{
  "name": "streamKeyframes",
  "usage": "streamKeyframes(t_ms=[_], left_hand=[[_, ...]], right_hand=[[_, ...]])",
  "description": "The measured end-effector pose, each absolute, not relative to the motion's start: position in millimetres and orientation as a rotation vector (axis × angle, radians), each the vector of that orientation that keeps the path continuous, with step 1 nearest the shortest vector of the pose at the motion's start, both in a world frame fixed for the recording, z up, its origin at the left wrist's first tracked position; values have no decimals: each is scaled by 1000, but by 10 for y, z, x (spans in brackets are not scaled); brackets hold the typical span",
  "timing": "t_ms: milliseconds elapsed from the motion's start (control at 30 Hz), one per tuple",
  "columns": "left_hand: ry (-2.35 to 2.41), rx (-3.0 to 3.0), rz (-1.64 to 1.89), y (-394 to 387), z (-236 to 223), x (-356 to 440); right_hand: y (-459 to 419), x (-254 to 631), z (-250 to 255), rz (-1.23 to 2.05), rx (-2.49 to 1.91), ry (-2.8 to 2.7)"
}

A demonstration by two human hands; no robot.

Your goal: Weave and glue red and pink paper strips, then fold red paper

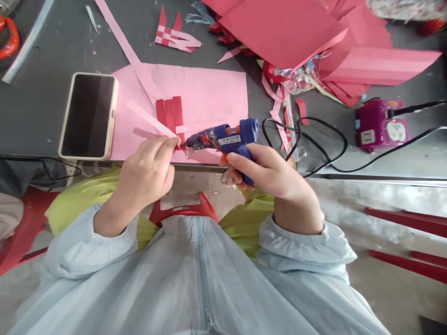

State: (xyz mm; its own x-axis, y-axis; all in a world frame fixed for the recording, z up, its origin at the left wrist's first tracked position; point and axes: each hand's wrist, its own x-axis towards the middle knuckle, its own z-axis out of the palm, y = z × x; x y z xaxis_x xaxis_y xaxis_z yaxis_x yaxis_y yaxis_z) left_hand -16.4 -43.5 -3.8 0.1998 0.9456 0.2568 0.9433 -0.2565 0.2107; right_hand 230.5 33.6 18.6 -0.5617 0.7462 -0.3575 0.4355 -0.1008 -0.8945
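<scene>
My right hand (260,165) is wrapped round the handle of a blue hot glue gun (228,136), whose nozzle points left. Its tip meets the fingertips of my left hand (148,167), which pinch the end of a pale pink paper strip (152,118). Under that strip lie several red paper strips (169,114) side by side, on a large pink paper sheet (216,86). Another pink strip (195,128) crosses the red ones near the nozzle. Whether fresh glue is on the paper cannot be made out.
A phone (89,116) lies left of the sheet, with orange-handled scissors (9,39) farther off. Behind sits a small woven red-and-pink paper piece (176,37). Red paper (272,28) is piled at the back right. A black cord (335,160) runs near a purple power adapter (382,125).
</scene>
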Motion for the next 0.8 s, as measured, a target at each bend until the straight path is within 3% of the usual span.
streamKeyframes(t_ms=[800], left_hand=[[1940,2400,538,-436,-52,-167]], right_hand=[[338,2279,262,1659,-1358,-2034]])
